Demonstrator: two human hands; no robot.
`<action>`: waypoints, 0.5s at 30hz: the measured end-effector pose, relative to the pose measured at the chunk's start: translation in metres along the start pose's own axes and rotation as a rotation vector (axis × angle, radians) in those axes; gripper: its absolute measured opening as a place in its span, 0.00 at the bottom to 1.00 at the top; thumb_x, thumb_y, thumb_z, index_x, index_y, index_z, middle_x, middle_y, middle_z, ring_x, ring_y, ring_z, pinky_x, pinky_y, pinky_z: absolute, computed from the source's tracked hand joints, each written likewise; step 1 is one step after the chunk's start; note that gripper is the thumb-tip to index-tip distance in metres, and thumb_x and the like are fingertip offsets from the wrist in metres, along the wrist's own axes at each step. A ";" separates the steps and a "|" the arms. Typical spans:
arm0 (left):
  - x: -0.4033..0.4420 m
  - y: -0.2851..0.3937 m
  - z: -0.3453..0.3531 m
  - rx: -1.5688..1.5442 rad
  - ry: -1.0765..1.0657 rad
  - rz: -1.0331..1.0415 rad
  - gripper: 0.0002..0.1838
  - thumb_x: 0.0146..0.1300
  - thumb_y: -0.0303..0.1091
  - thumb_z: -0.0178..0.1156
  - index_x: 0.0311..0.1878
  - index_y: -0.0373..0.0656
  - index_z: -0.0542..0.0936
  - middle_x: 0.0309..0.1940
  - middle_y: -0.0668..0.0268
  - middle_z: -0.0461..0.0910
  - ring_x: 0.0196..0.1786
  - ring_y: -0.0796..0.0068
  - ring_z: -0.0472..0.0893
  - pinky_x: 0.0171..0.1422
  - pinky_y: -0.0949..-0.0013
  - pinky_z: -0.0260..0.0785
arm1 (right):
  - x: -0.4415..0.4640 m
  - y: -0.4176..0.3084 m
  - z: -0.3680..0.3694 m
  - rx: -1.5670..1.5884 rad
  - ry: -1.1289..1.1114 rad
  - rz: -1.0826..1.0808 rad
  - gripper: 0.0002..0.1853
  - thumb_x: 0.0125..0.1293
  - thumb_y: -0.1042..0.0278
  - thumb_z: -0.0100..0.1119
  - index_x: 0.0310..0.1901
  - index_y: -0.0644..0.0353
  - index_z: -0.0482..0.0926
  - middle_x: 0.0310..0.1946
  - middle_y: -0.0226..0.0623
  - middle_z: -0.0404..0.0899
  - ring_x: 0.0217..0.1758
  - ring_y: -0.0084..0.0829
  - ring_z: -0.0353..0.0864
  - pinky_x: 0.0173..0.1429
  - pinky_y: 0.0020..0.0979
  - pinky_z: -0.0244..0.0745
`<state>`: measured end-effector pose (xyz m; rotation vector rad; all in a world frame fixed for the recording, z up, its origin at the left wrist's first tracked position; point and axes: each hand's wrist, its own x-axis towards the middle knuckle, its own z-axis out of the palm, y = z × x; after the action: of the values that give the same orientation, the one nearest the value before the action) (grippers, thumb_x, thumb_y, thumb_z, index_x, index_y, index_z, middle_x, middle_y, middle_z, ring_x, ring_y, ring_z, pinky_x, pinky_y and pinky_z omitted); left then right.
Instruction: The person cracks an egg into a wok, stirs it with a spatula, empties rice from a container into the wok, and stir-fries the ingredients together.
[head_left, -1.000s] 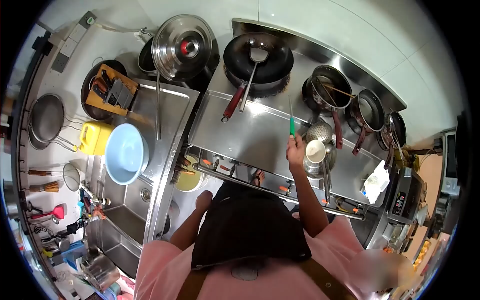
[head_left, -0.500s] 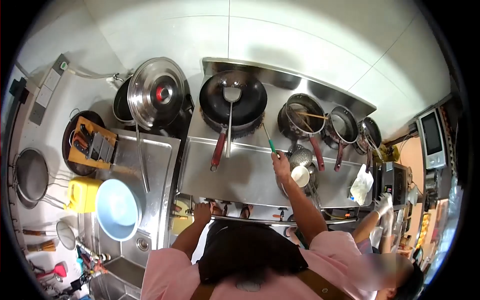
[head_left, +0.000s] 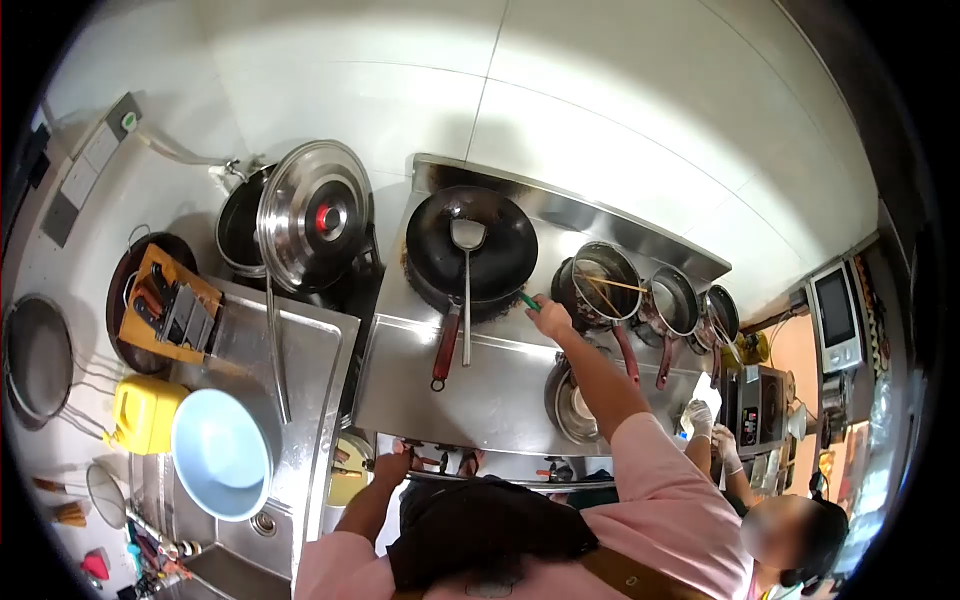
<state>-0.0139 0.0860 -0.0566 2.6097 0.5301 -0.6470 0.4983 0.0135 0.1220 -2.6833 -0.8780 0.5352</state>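
My right hand (head_left: 549, 317) is closed around a green-handled tool (head_left: 531, 301), whose tip is at the right edge of the black wok (head_left: 470, 245). A metal spatula (head_left: 467, 290) rests in that wok beside its red handle (head_left: 445, 350). Down at the front of the stove, my left hand (head_left: 392, 466) is closed at the left end of the front rail (head_left: 500, 484). Beneath my right forearm, metal bowls (head_left: 570, 405) stand on the steel top.
Several handled pots (head_left: 600, 275) line the stove's right side. To the left are a large lidded pot (head_left: 315, 215), a knife block (head_left: 180, 310), a yellow jug (head_left: 145, 412) and a blue basin (head_left: 222, 455). Another person's gloved hands (head_left: 712, 430) are at the right.
My right hand has moved the green-handled tool up to the wok's edge. My left hand has come to the front rail. The other person has come into view and reached toward the stove's right end.
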 end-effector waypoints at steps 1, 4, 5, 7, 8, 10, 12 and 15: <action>-0.002 0.002 0.005 -0.014 0.022 -0.031 0.11 0.64 0.34 0.52 0.46 0.41 0.77 0.31 0.56 0.84 0.34 0.53 0.86 0.35 0.51 0.77 | 0.004 -0.004 -0.004 -0.042 -0.001 -0.001 0.21 0.64 0.52 0.62 0.56 0.48 0.77 0.41 0.49 0.84 0.47 0.53 0.82 0.51 0.49 0.77; -0.006 0.008 0.003 -0.021 0.095 -0.061 0.10 0.63 0.32 0.54 0.45 0.39 0.75 0.27 0.56 0.84 0.32 0.53 0.85 0.34 0.51 0.77 | 0.010 -0.010 -0.008 -0.109 -0.044 0.050 0.21 0.61 0.56 0.63 0.56 0.45 0.77 0.46 0.45 0.83 0.52 0.49 0.81 0.53 0.47 0.77; -0.006 0.010 0.001 -0.026 0.091 -0.051 0.09 0.63 0.31 0.54 0.45 0.39 0.75 0.27 0.55 0.83 0.32 0.53 0.85 0.34 0.51 0.77 | 0.011 -0.010 -0.008 -0.120 -0.042 0.052 0.21 0.61 0.56 0.63 0.56 0.44 0.77 0.45 0.45 0.83 0.52 0.49 0.82 0.53 0.47 0.78; -0.002 0.010 0.007 0.001 0.080 -0.081 0.09 0.66 0.35 0.51 0.42 0.44 0.78 0.30 0.57 0.85 0.33 0.54 0.86 0.35 0.50 0.78 | 0.016 -0.010 -0.006 -0.143 -0.037 0.050 0.21 0.60 0.58 0.64 0.56 0.44 0.78 0.45 0.45 0.84 0.51 0.48 0.82 0.53 0.47 0.78; 0.000 0.009 0.010 -0.002 0.064 -0.081 0.09 0.66 0.36 0.51 0.43 0.45 0.78 0.31 0.57 0.85 0.34 0.54 0.86 0.35 0.49 0.78 | 0.017 -0.012 -0.009 -0.170 -0.086 0.049 0.21 0.63 0.62 0.56 0.59 0.43 0.76 0.49 0.45 0.83 0.52 0.48 0.82 0.52 0.48 0.79; 0.001 0.011 0.006 0.009 0.022 -0.079 0.09 0.67 0.34 0.51 0.44 0.41 0.76 0.31 0.54 0.84 0.34 0.51 0.86 0.36 0.50 0.77 | 0.023 -0.010 -0.006 -0.159 -0.092 0.059 0.22 0.64 0.63 0.56 0.61 0.43 0.76 0.49 0.45 0.83 0.52 0.48 0.83 0.52 0.48 0.79; 0.002 0.011 0.003 -0.006 0.013 -0.071 0.10 0.68 0.34 0.49 0.46 0.43 0.76 0.32 0.53 0.84 0.35 0.50 0.86 0.35 0.49 0.77 | 0.025 -0.009 -0.005 -0.155 -0.102 0.063 0.24 0.64 0.63 0.56 0.63 0.42 0.75 0.49 0.46 0.83 0.52 0.49 0.82 0.52 0.48 0.79; 0.001 0.010 0.001 -0.012 -0.014 -0.040 0.10 0.68 0.34 0.49 0.48 0.43 0.75 0.33 0.53 0.84 0.36 0.50 0.86 0.34 0.49 0.76 | 0.026 -0.010 -0.009 -0.148 -0.084 0.054 0.23 0.62 0.64 0.58 0.61 0.43 0.76 0.47 0.46 0.83 0.52 0.49 0.83 0.52 0.48 0.79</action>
<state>-0.0084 0.0772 -0.0546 2.5872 0.5818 -0.6724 0.5163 0.0359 0.1275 -2.8438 -0.9026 0.6215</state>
